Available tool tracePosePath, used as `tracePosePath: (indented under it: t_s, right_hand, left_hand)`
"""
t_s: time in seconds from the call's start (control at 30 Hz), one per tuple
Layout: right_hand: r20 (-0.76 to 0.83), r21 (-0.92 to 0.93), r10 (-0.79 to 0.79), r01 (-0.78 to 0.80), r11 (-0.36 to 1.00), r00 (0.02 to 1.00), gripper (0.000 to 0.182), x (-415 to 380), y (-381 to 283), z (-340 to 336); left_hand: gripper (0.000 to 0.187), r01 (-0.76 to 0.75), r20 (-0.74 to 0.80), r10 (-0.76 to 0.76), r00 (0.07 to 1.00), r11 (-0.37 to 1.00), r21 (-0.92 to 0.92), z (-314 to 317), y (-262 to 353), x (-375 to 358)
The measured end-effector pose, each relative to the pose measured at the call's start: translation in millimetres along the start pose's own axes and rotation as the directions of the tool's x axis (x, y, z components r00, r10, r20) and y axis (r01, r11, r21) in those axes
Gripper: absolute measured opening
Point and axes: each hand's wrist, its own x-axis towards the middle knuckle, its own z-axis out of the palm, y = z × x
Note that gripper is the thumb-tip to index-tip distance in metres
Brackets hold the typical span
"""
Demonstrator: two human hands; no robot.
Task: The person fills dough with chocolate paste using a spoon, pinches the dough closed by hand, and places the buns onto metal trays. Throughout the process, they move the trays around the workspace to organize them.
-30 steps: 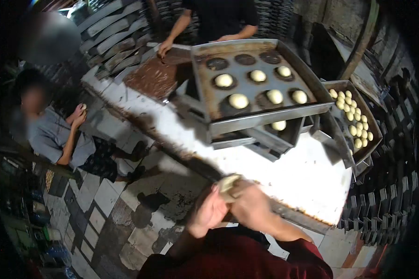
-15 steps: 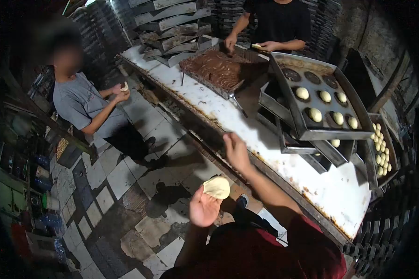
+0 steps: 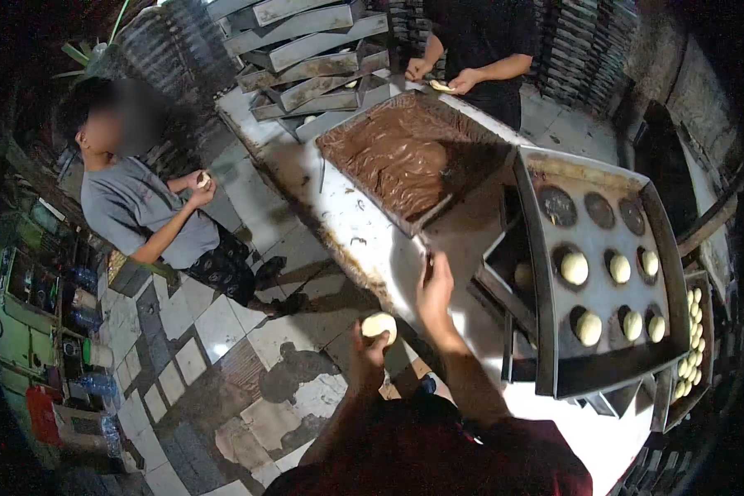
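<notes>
A: What does the left hand (image 3: 370, 343) hold?
B: A pale, soft round of flattened dough (image 3: 379, 325), cupped in curled fingers below the white worktable's edge (image 3: 364, 248).

A: And the right hand (image 3: 434, 291)?
B: Stretched forward, fingers loosely spread and empty, towards the metal tray of glossy brown filling (image 3: 405, 157); a dark baking tray of dough balls (image 3: 603, 273) sits alongside.

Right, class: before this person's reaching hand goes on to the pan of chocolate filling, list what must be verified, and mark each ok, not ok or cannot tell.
1. Dough piece held in the left hand: ok.
2. Right hand over the white table, short of the chocolate filling pan: ok.
3. Right hand free of any tool: cannot tell; something thin and dark shows at the fingertips.
4. Filling left in the pan: ok.
5. Empty spots on the baking tray: ok, three in the far row.
6. Co-worker's hands outside the pan: ok.
</notes>
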Motion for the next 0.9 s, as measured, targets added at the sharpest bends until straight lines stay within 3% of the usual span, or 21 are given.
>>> tracePosePath:
  t_s: [0.07,0.1,0.13,0.2,0.23,0.27,0.33,0.37,0.4,0.43,0.47,0.5,0.53,0.57,0.6,0.67,0.73,0.83,0.87,0.9]
  right_hand:
    - [0.074,-0.157,-0.140,0.150,0.976,0.987,0.005,1,-63,-19]
    - [0.163,-0.222,-0.141,0.175,0.959,0.977,0.021,4,-63,-16]
    - [0.161,-0.235,-0.136,0.172,0.957,0.978,0.021,18,-66,-14]
    - [0.287,-0.488,0.049,0.102,0.867,0.957,0.022,64,-75,-3]
    - [0.340,-0.539,0.124,0.086,0.838,0.932,0.023,83,-77,11]
    - [0.341,-0.661,0.130,0.139,0.737,0.931,0.020,99,-70,29]
    - [0.413,-0.794,0.261,0.204,0.573,0.873,0.023,127,-51,67]
    - [0.399,-0.811,0.273,0.198,0.551,0.875,0.023,139,-52,81]
    - [0.482,-0.844,0.393,0.294,0.449,0.783,0.024,150,-53,95]
    - [0.531,-0.846,0.515,0.396,0.356,0.672,0.025,159,-55,107]
    - [0.514,-0.857,0.523,0.388,0.338,0.680,0.025,159,-54,114]
    - [0.578,-0.810,0.520,0.522,0.268,0.630,0.028,153,-50,117]
    - [0.631,-0.741,0.530,0.642,0.196,0.567,0.032,150,-43,118]
    - [0.607,-0.711,0.640,0.681,0.173,0.471,0.032,152,-33,119]
    - [0.582,-0.728,0.659,0.666,0.162,0.476,0.032,151,-25,109]
    - [0.548,-0.824,0.356,0.415,0.386,0.757,0.027,153,-23,82]
    - [0.406,-0.803,0.332,0.159,0.574,0.851,0.016,145,-65,74]
    - [0.239,-0.657,0.089,0.094,0.748,0.967,0.008,107,-78,73]
    - [0.178,-0.619,0.039,0.081,0.781,0.983,0.010,95,-86,79]
    - [0.204,-0.615,-0.051,0.169,0.770,0.978,0.013,82,-80,80]
  left_hand:
    - [0.047,-0.177,0.135,0.229,0.964,0.931,-0.319,3,-47,54]
    - [0.036,0.142,0.391,0.149,0.908,0.769,-0.623,-1,-64,81]
    - [0.037,0.155,0.439,0.117,0.891,0.830,-0.535,22,-16,65]
    - [0.038,0.364,0.605,0.156,0.781,0.673,-0.644,20,29,82]
    - [0.040,0.448,0.623,0.117,0.774,0.594,-0.668,10,32,97]
    - [0.042,0.471,0.640,0.055,0.767,0.630,-0.618,1,37,112]
    - [0.044,0.505,0.721,0.164,0.673,0.610,-0.611,-21,52,141]
    - [0.040,0.523,0.718,0.096,0.689,0.620,-0.585,-29,65,155]
    - [0.036,0.539,0.712,0.031,0.702,0.629,-0.559,-35,77,168]
    - [0.033,0.518,0.593,-0.154,0.791,0.685,-0.512,-41,82,181]
    - [0.033,0.534,0.610,-0.158,0.777,0.679,-0.505,-46,84,196]
    - [0.033,0.503,0.562,-0.205,0.801,0.740,-0.446,-48,82,211]
    - [0.033,0.475,0.510,-0.250,0.823,0.795,-0.377,-50,77,225]
    - [0.031,0.488,0.542,-0.270,0.796,0.815,-0.311,-54,77,240]
    - [0.031,0.510,0.560,-0.288,0.777,0.809,-0.292,-52,74,246]
    - [0.031,0.539,0.515,-0.308,0.800,0.745,-0.394,-38,88,251]
    - [0.029,0.540,0.574,-0.241,0.783,0.721,-0.434,-29,97,256]
    - [0.027,0.664,0.582,-0.391,0.713,0.644,-0.380,-6,122,260]
    - [0.026,0.705,0.672,-0.328,0.664,0.572,-0.418,1,127,262]
    - [0.025,0.714,0.704,-0.296,0.646,0.561,-0.419,6,134,259]
